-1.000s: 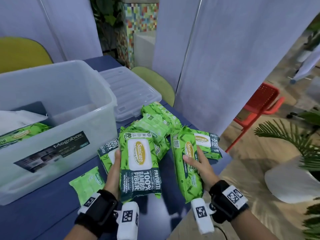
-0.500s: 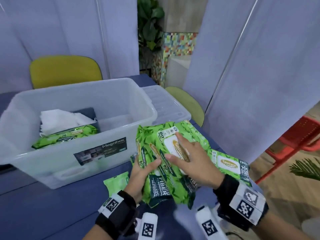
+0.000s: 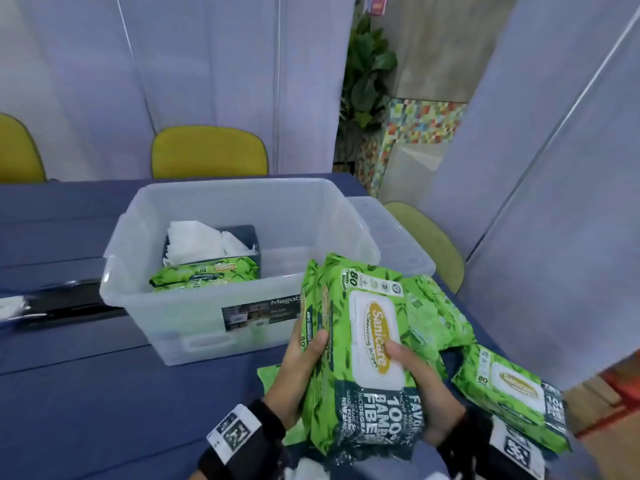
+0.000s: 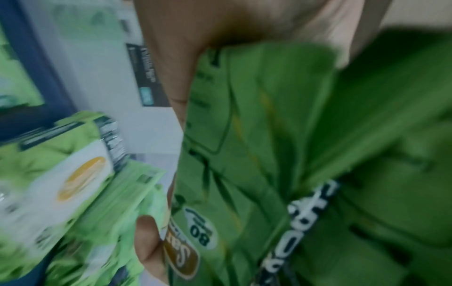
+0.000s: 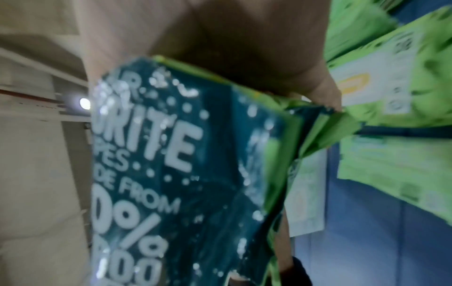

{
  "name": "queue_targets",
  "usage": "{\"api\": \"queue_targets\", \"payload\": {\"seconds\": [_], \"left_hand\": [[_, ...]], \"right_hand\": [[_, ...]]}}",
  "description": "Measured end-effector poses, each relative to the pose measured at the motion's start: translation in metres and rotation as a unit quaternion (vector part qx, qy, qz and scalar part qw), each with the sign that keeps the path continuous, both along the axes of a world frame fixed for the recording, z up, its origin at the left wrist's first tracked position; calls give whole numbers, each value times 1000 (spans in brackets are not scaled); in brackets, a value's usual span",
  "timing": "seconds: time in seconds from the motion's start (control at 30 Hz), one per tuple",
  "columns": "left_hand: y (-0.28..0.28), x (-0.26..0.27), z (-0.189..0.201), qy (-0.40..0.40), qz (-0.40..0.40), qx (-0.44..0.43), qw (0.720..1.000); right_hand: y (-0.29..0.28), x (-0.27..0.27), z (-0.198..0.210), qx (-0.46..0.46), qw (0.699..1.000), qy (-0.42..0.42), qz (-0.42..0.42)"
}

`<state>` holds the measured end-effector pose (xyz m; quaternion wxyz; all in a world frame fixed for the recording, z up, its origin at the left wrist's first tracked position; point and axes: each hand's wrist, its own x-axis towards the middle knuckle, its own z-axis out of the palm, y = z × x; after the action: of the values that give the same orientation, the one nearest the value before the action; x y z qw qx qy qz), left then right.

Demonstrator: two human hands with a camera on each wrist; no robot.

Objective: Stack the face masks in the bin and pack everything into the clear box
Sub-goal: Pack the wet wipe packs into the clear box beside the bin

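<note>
Both hands hold a bundle of green wet-wipe packs (image 3: pixel 360 362) upright just in front of the clear box (image 3: pixel 194 320). My left hand (image 3: pixel 304 358) grips the bundle's left edge, thumb over the front. From the right side, my right hand (image 3: pixel 415 379) clasps it with the thumb on the white label. The left wrist view shows the packs (image 4: pixel 281 145) close up, and the right wrist view their dark printed end (image 5: pixel 176 164). Inside the box a dark bin (image 3: pixel 247 237) holds white face masks (image 3: pixel 197 242), with green packs (image 3: pixel 207 273) in front of it.
More green packs lie on the blue table (image 3: pixel 86 393): one at the right edge (image 3: pixel 512 393), others behind the bundle (image 3: pixel 436 323). The box lid (image 3: pixel 391 233) lies right of the box. Yellow chairs (image 3: pixel 207 152) stand behind the table. A black strip (image 3: pixel 62 306) lies left.
The hands have gathered the separate packs into one bundle and lifted it up towards the box. The head view has swung left, bringing the box's inside into sight.
</note>
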<state>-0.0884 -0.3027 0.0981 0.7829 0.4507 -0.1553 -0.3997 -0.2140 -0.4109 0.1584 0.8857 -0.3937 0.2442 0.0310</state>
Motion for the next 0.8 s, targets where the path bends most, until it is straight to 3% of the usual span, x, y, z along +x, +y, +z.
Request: {"api": "queue_targets", "payload": {"seconds": [0.17, 0.3, 0.37, 0.43, 0.5, 0.6, 0.73, 0.8], "left_hand": [[5, 38, 55, -181, 27, 2, 983], [5, 89, 126, -368, 14, 13, 930], [2, 123, 157, -420, 2, 22, 907], [-2, 155, 182, -411, -9, 59, 909], [-3, 181, 199, -340, -30, 53, 939], [-10, 210, 216, -265, -90, 11, 960], [-28, 242, 198, -236, -57, 24, 970], [-42, 257, 178, -173, -18, 4, 985]], "right_hand": [[-1, 29, 52, -72, 994, -78, -25], [-21, 81, 89, -159, 969, -187, -26], [-31, 111, 112, -205, 949, -236, -30], [-43, 145, 132, -285, 923, -253, -42], [-58, 179, 145, -378, 890, -250, -53], [-78, 218, 154, -522, 815, -250, -29], [-103, 262, 149, -636, 729, -254, 20], [-118, 282, 139, -684, 686, -242, 52]]}}
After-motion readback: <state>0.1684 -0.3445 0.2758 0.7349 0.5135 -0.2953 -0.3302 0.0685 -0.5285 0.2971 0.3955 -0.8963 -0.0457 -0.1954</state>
